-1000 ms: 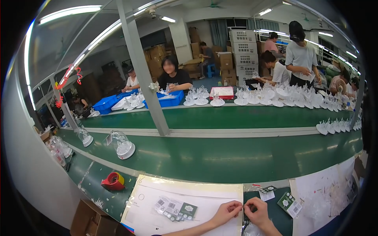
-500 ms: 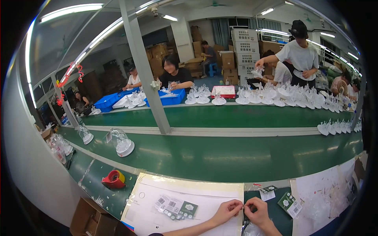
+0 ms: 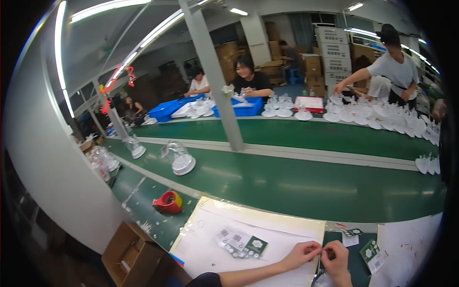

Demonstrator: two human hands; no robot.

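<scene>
My left hand (image 3: 302, 255) is closed in a pinch over the right edge of a white board (image 3: 205, 248). Close against it, my right hand (image 3: 336, 259) pinches too, the fingertips of both nearly touching. Whatever lies between them is too small to name. On the board, left of my hands, several green-and-white printed cards (image 3: 243, 243) lie overlapping. A further green-and-white card (image 3: 371, 257) rests right of my right hand, and a smaller one (image 3: 352, 235) sits just beyond. Below my right hand is a clear plastic item, partly hidden.
A red-and-yellow tape dispenser (image 3: 168, 203) stands left of the board, above an open cardboard box (image 3: 131, 256). A clear dome on a white base (image 3: 182, 160) sits on the green conveyor (image 3: 287, 186). Across it, co-workers handle white-based pieces (image 3: 373, 112) beside blue bins (image 3: 246, 108).
The view has swung left and tilted, so the scene sits further right. My hands keep their pinch together. The standing co-worker across the conveyor now reaches lower, to the white pieces.
</scene>
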